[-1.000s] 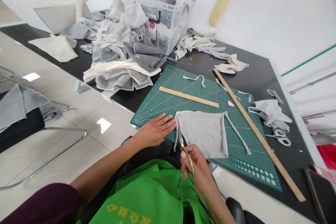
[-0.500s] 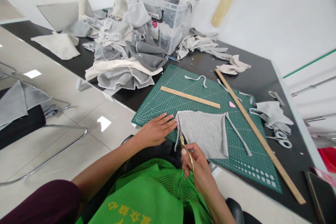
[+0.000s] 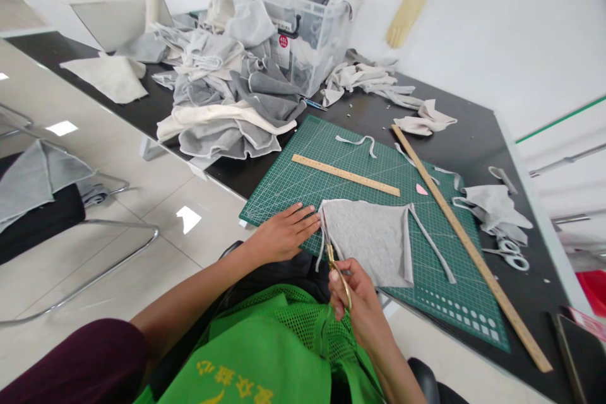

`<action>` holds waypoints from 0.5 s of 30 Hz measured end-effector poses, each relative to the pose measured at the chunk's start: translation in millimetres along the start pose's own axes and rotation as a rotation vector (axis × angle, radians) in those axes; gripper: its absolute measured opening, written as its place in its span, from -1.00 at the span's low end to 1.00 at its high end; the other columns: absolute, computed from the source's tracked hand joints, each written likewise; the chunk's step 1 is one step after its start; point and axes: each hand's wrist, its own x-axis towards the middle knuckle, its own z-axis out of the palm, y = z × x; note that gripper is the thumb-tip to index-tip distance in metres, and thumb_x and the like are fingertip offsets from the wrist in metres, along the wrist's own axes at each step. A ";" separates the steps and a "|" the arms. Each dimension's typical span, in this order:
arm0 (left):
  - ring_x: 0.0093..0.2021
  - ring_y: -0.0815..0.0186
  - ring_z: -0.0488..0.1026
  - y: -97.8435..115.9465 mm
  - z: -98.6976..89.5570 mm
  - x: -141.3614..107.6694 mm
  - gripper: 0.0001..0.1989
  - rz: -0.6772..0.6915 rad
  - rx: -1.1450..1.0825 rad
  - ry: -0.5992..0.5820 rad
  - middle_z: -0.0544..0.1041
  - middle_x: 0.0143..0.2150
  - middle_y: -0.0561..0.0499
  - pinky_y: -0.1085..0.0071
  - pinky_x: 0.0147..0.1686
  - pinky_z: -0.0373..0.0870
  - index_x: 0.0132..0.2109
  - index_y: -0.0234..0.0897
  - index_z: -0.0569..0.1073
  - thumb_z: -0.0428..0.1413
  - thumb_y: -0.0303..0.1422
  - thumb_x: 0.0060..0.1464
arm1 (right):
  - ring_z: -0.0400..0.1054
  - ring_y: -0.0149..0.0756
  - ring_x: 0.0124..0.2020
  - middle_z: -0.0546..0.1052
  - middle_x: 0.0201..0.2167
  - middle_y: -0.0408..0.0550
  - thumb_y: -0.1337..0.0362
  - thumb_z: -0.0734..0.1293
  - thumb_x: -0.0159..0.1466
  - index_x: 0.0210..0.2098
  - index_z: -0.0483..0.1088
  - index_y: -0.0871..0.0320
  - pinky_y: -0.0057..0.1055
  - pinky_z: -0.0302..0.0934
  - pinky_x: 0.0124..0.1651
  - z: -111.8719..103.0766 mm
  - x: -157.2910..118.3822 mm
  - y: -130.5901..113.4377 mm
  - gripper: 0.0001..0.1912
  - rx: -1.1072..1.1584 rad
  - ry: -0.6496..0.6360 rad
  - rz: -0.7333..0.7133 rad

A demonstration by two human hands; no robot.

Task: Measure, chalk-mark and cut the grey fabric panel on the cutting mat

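A light grey piece of cloth (image 3: 369, 237) lies on the green cutting mat (image 3: 303, 183), near its front edge. My left hand (image 3: 284, 233) rests flat, fingers stretched out, with the fingertips at the cloth's upper left corner. Gold-handled scissors (image 3: 330, 254) are held in my right hand (image 3: 353, 290), the fingers wrapped round the handles. Their blades lie along the cloth's left edge, where a narrow strip (image 3: 320, 257) hangs down beside them. Another narrow strip (image 3: 433, 245) runs down from the cloth's upper right corner.
A short wooden ruler (image 3: 345, 175) and a long one (image 3: 468, 246) lie across the mat. White-handled scissors (image 3: 514, 255) and scraps (image 3: 495, 205) are at the right. Cloth piles (image 3: 213, 95) and a filled clear bin (image 3: 315, 44) stand behind; a phone (image 3: 575, 353) is front right.
The view has shifted slightly. Both hands, the scissors and the cloth look nearly the same as before.
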 end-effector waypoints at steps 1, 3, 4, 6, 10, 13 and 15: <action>0.48 0.04 0.06 0.0 0.0 0.0 -0.30 -0.002 -0.002 -0.002 0.20 0.46 -0.13 0.04 0.48 -0.10 0.40 -0.35 0.20 0.16 -0.30 0.17 | 0.03 -0.56 -0.72 0.25 -0.64 -0.41 -0.10 0.37 0.32 -0.19 0.21 0.07 -0.55 -0.09 -0.61 0.0 0.2 0.5 -0.59 -0.003 0.000 0.000; 0.48 0.04 0.05 0.1 0.1 -0.1 -0.30 -0.005 -0.004 -0.002 0.20 0.46 -0.13 0.03 0.48 -0.11 0.40 -0.35 0.20 0.16 -0.30 0.17 | 0.04 -0.56 -0.72 0.25 -0.64 -0.41 -0.10 0.37 0.31 -0.19 0.22 0.07 -0.55 -0.09 -0.62 -0.4 0.4 1.5 -0.59 -0.004 -0.001 0.000; 0.48 0.04 0.05 0.1 0.1 -0.2 -0.30 -0.006 -0.003 -0.003 0.19 0.46 -0.13 0.04 0.48 -0.11 0.40 -0.36 0.20 0.16 -0.30 0.17 | 0.04 -0.56 -0.72 0.25 -0.65 -0.41 -0.10 0.37 0.31 -0.19 0.22 0.07 -0.55 -0.09 -0.61 -0.6 0.3 1.9 -0.59 -0.003 -0.002 -0.001; 0.48 0.03 0.06 0.0 -0.1 -0.4 -0.30 -0.005 0.000 -0.003 0.19 0.46 -0.14 0.04 0.48 -0.11 0.40 -0.36 0.20 0.16 -0.29 0.18 | 0.03 -0.56 -0.73 0.24 -0.67 -0.42 -0.09 0.37 0.32 -0.19 0.22 0.07 -0.56 -0.09 -0.61 -1.1 -0.1 2.2 -0.61 -0.003 -0.008 0.001; 0.48 0.04 0.06 0.1 -0.7 -0.6 -0.34 -0.002 0.009 -0.002 0.20 0.46 -0.13 0.04 0.48 -0.10 0.39 -0.33 0.22 0.15 -0.28 0.20 | 0.02 -0.55 -0.72 0.21 -0.68 -0.42 -0.10 0.38 0.31 -0.20 0.22 0.06 -0.56 -0.09 -0.62 -0.9 -1.8 1.3 -0.60 -0.001 -0.002 0.011; 0.48 0.04 0.06 0.2 -0.6 -0.8 -0.34 -0.003 0.014 -0.005 0.19 0.46 -0.12 0.04 0.48 -0.11 0.40 -0.35 0.21 0.14 -0.28 0.21 | 0.02 -0.55 -0.71 0.19 -0.66 -0.43 -0.12 0.40 0.28 -0.20 0.22 0.06 -0.56 -0.08 -0.63 -0.2 -3.2 0.0 -0.57 0.005 0.010 0.023; 0.48 0.03 0.05 0.3 -0.3 -1.0 -0.33 -0.003 0.018 -0.006 0.19 0.46 -0.12 0.04 0.49 -0.12 0.40 -0.36 0.21 0.13 -0.27 0.22 | 0.02 -0.56 -0.72 0.18 -0.65 -0.43 -0.13 0.41 0.27 -0.20 0.23 0.06 -0.56 -0.07 -0.63 0.1 -4.0 -1.1 -0.56 -0.001 0.011 0.031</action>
